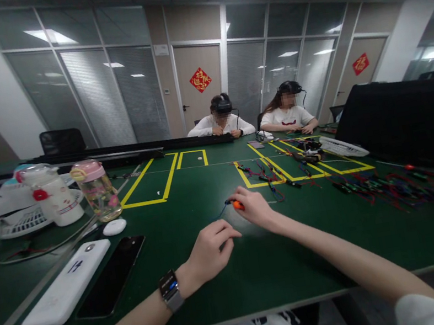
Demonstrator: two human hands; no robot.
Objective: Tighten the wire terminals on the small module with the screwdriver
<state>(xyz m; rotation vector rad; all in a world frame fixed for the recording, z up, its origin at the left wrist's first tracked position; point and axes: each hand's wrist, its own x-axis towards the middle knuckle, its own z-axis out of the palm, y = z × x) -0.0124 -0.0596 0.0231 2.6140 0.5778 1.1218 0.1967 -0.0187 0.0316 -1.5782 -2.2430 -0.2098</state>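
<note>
My right hand (255,209) is closed around a small orange piece with a dark end (238,204), held low over the green table. Its exact kind is too small to make out. A thin blue wire (221,213) trails from the dark end down to the left, toward the back of my left hand (211,250). That hand is curled with its fingers close together, pointing right, just below and left of my right hand. Anything in its fingers is hidden. A watch (169,289) is on my left wrist.
To the right lie several wired parts (272,175) within yellow tape and a larger tangled pile (394,190). At left are a white power bank (68,284), a black phone (113,276), a white case (115,227) and bottles (98,192). Two people sit across the table (208,304).
</note>
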